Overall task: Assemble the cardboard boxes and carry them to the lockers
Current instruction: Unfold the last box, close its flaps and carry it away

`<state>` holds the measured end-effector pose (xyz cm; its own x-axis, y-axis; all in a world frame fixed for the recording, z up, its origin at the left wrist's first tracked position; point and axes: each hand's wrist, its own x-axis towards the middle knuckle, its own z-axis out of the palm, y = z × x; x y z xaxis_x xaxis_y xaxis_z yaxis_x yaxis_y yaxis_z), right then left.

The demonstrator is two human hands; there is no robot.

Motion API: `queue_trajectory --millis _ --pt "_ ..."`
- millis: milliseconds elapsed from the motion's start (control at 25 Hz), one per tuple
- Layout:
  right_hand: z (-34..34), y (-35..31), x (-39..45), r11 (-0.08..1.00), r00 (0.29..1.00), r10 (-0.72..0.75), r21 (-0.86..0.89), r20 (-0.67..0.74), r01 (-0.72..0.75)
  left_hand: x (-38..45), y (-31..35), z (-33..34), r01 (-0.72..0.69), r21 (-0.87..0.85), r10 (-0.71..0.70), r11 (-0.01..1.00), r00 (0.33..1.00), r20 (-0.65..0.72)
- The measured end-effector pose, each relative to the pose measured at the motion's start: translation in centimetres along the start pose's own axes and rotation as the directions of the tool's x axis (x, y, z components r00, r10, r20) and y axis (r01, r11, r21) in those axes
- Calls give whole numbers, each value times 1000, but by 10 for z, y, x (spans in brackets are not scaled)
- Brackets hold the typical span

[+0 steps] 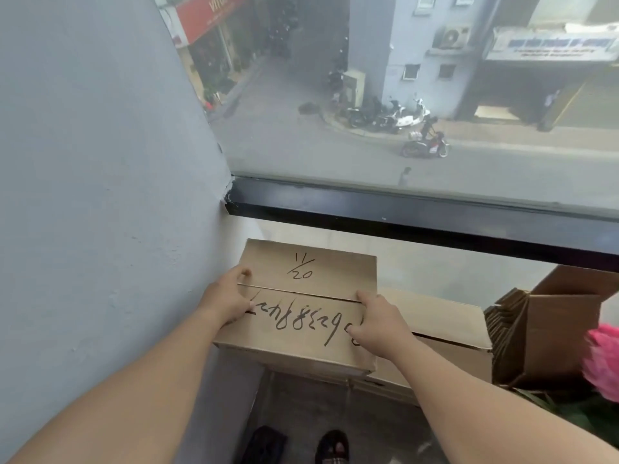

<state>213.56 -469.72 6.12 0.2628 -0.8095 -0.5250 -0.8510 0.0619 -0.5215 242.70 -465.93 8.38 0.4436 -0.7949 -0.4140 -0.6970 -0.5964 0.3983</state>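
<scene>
Hands on a closed box by the window

Both hands were on the box (pixel 301 303), which sat on a sill (pixel 435 262) against the wall (pixel 100 162): left hand (pixel 227 299) curled over its left edge, right hand (pixel 375 319) gripping its right edge, flaps shut. It looked ready to lift; that called for a firm 2-sided hold. Another box (pixel 445 326) lay behind, flat cartons (pixel 509 336) stood right. No lockers showed; the scrawl was unreadable.

We see soft, hazy daylight entering through the large glass window (pixel 435 95) across the upper right of the frame. Wide-angle bending curves the edges, and the street beyond looks washed-out and slightly blurred.
</scene>
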Motion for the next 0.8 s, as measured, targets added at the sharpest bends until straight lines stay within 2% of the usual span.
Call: queue_trajectory --millis 240,360,440,560,640,800 --pt "25 -2 33 999 1000 29 19 -1 -29 50 -20 18 -30 35 29 999 999 37" --pt "29 -5 38 1000 999 27 -5 25 -27 54 -24 23 -10 37 8 999 999 51" --pt "31 -7 38 1000 999 21 2 50 -21 53 -23 25 -20 99 15 995 998 59" --pt "20 -8 31 998 998 12 64 62 -16 44 -11 25 -90 230 82 969 996 42" --pt "3 -3 22 996 1000 27 86 8 -28 35 7 24 -154 284 150 946 988 37" --pt "-35 16 -8 990 989 103 108 -102 -92 13 64 28 -353 267 321 897 934 155"
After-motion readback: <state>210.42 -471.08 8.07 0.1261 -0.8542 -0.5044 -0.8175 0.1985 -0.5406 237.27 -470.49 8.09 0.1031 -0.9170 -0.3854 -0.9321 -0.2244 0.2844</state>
